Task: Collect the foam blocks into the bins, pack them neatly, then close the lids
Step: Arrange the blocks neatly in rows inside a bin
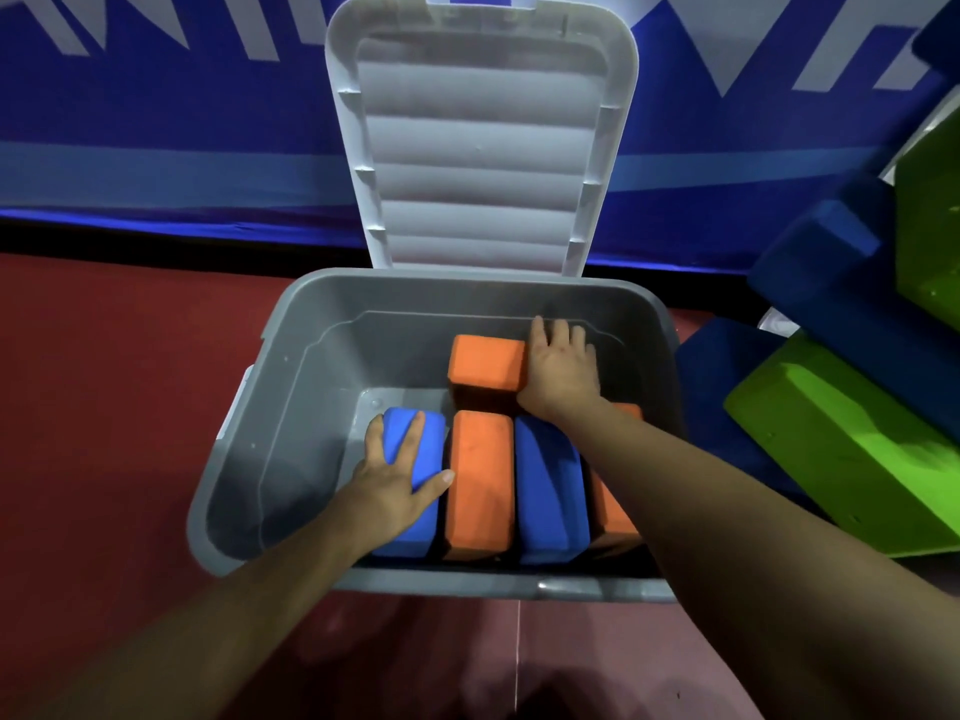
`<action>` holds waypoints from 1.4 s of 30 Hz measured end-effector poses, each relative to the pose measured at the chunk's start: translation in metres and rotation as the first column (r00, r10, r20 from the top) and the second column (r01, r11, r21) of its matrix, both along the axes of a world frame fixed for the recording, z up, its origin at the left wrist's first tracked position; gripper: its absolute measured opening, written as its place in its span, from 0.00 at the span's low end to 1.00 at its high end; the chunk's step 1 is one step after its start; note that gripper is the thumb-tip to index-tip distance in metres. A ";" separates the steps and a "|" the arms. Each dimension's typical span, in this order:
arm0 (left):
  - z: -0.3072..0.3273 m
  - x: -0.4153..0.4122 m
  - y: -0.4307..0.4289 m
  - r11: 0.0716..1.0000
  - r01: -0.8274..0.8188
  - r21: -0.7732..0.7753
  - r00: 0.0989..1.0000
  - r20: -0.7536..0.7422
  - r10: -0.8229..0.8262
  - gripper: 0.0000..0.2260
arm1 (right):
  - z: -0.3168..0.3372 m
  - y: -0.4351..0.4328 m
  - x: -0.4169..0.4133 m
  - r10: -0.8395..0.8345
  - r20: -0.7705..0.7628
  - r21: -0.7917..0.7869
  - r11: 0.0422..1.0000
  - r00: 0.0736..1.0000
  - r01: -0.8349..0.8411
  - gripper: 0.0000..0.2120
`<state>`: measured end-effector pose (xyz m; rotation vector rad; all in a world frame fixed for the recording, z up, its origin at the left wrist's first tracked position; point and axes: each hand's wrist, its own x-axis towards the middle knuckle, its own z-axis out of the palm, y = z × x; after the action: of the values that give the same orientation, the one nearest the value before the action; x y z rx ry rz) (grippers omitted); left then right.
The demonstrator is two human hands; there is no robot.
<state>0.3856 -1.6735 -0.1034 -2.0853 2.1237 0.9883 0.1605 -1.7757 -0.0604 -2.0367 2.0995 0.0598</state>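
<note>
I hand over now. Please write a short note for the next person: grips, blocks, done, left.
Left grip: flat on the leftmost blue block, fingers straight.
Right grip: open, against the far orange block.
Done: five blocks in the grey bin, four in a near row.
Left: green blocks and dark blue blocks lie outside at right; lid stands open.

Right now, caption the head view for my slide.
Left hand rests on a blue block, right hand against an orange block, packing the open grey bin; green blocks wait outside.
</note>
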 end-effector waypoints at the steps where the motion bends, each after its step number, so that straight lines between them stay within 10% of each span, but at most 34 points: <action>1: 0.000 0.000 -0.001 1.000 -0.001 0.006 1.000 -0.003 0.001 0.38 | 0.001 0.001 0.001 0.015 -0.036 -0.001 1.000 0.999 -0.015 0.41; 14: 0.008 -0.004 -0.011 0.995 -0.049 -0.082 0.999 -0.002 0.049 0.39 | 0.050 0.016 -0.016 -0.202 0.441 -0.157 0.942 0.874 0.297 0.35; 26: 0.005 0.013 -0.014 0.997 -0.081 -0.016 0.970 -0.232 0.075 0.42 | 0.105 0.032 0.048 -0.107 0.468 -0.352 0.888 0.877 0.296 0.32; 33: 0.060 0.044 -0.036 0.810 -0.570 0.135 0.485 -0.740 0.465 0.07 | 0.150 0.034 0.092 -0.033 0.596 -0.335 0.898 0.802 0.286 0.33; 38: 0.125 0.062 -0.053 0.823 -0.553 0.132 0.288 -0.896 0.338 0.29 | 0.144 0.054 0.137 0.013 0.793 -0.155 0.971 0.609 0.180 0.26; 42: 0.148 0.080 -0.041 0.832 -0.532 0.154 0.381 -0.834 0.398 0.36 | 0.122 0.057 0.157 -0.060 0.857 0.050 0.998 0.511 0.033 0.24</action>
<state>0.4657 -1.7144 0.0448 -2.7151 1.8290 2.4566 0.3175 -1.7191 0.0616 -1.4572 1.4428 -0.7819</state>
